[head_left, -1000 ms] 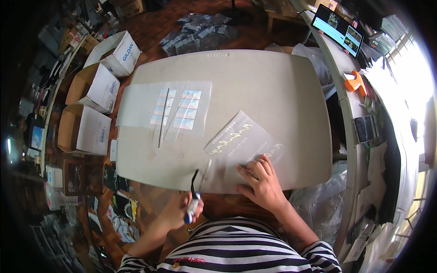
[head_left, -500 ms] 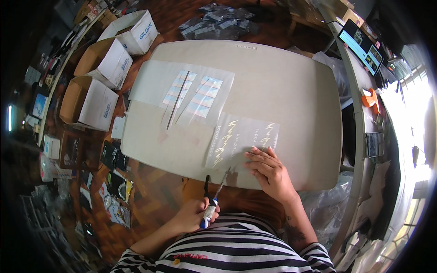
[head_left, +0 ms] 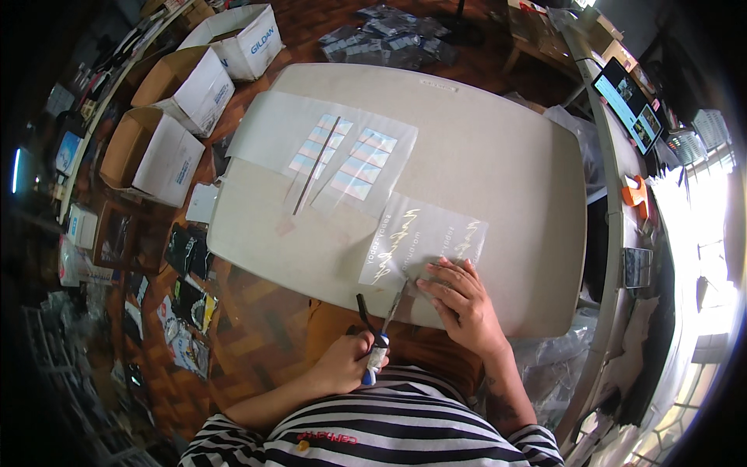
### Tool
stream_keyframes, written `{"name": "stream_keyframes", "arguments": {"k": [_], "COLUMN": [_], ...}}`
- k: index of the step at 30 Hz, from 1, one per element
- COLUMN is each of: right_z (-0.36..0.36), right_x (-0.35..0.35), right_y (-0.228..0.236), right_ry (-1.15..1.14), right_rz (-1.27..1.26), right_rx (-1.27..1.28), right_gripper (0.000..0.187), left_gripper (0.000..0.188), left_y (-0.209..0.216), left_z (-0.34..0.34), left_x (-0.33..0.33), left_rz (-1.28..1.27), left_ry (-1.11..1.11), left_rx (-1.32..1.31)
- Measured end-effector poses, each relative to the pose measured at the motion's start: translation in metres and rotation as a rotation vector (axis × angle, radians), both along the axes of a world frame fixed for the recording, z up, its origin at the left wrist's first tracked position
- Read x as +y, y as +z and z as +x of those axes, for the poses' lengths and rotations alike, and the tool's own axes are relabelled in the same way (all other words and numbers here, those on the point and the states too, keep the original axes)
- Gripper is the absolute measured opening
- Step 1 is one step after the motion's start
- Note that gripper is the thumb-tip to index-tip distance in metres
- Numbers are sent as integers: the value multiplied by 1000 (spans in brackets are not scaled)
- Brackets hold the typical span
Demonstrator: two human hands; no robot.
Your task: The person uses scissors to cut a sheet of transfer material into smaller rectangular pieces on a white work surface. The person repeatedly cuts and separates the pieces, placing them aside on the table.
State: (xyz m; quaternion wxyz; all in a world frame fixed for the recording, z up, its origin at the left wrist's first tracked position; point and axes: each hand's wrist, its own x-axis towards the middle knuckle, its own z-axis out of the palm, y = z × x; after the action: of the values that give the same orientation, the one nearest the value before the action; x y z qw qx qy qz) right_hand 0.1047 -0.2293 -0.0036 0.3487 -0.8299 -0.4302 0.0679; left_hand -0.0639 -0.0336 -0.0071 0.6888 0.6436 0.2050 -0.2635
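My left hand (head_left: 344, 364) is wrapped around the blue-and-white handle of a pair of scissors (head_left: 379, 354) at the table's front edge. Their two blades stand apart, one dark and one metallic, and the metallic tip reaches the near edge of a translucent film sheet (head_left: 424, 226). Mirrored script lettering in gold and pale text runs across that sheet. On its near right part my right hand (head_left: 465, 303) lies with fingers stretched out, pressing it to the table (head_left: 498, 163). Whether the blade is over or under the film I cannot tell.
Farther left on the table lie more clear film (head_left: 268, 128) with pale blue-and-pink printed panels (head_left: 363, 163) and a thin dark strip (head_left: 317, 167). Open cardboard boxes (head_left: 175, 159) line the left side. At right, a side counter holds a tablet (head_left: 629, 105), an orange tool (head_left: 636, 194) and a phone (head_left: 638, 268).
My left hand has brought the scissors right and forward, so the metallic tip now meets the film's near edge. My right hand stays on the sheet. The whole view has shifted slightly.
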Motion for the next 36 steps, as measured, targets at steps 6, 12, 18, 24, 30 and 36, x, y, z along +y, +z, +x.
{"name": "stream_keyframes", "arguments": {"k": [6,12,18,24,30,36], "right_z": [-7,-13,-29,-37,-35,-36], "right_x": [1,4,6,10,8,7], "right_y": [-1,5,0,-5,-6,-6], "right_ry": [26,25,-29,-46,-39,-21], "right_rz": [-109,-198,-277,-231,-230,-243], "right_rx": [-95,-139,-197,-142,-157,-149], "right_gripper": [42,40,48,53,54,56], "left_gripper": [12,11,13,12,15,20], "left_y": [-16,-9,-12,-5,3,6], "left_z": [-8,-6,-7,-3,10,19], "left_x": [4,7,10,11,19,14], "left_rz": [314,316,399,331,561,342], "left_ry": [-170,-188,-232,-146,-266,-167], "left_rx": [-195,-184,-170,-199,-241,-231]}}
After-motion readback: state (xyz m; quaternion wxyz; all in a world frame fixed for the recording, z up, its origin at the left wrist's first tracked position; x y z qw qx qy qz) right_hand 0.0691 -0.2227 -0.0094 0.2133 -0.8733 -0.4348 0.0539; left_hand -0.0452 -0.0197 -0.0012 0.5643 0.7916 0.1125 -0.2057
